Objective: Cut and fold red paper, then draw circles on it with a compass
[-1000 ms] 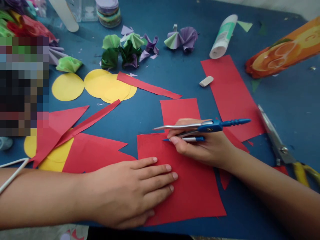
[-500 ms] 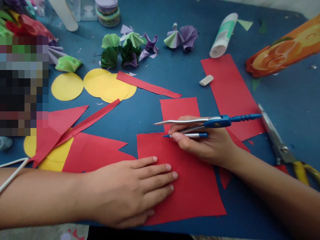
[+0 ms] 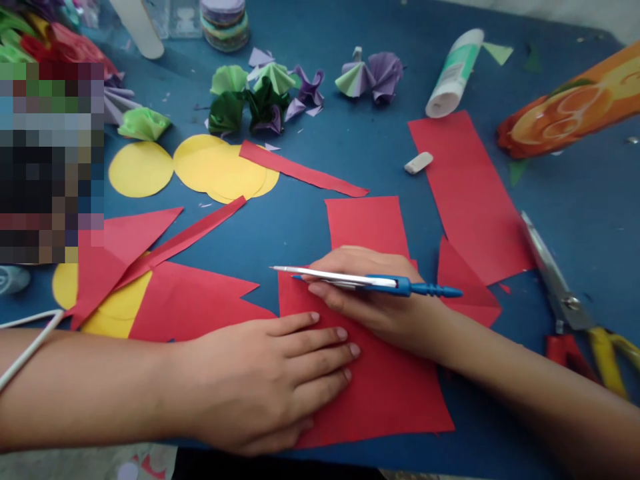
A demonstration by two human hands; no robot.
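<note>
My left hand (image 3: 270, 377) lies flat with its fingers apart on the large red paper (image 3: 395, 393), over its left part. Between the fingers of my right hand (image 3: 370, 293) is a blue and silver compass (image 3: 387, 285), lying nearly level and pointing left. The compass tips are over the upper left corner of the same sheet, the metal leg reaching past its edge. Whether a tip touches the paper I cannot tell. A smaller red piece (image 3: 367, 223) sticks out beyond my right hand.
Scissors (image 3: 570, 303) and a red strip (image 3: 480, 200) lie to the right, near an eraser (image 3: 419, 163), a glue stick (image 3: 455, 73) and an orange packet (image 3: 565, 110). Yellow circles (image 3: 141, 169), red scraps (image 3: 195, 300) and folded paper flowers (image 3: 270, 100) are at left and behind.
My right hand has moved left and slightly toward me with the compass, whose legs are now closer together in view. My left hand keeps its place on the paper. The view has shifted slightly.
</note>
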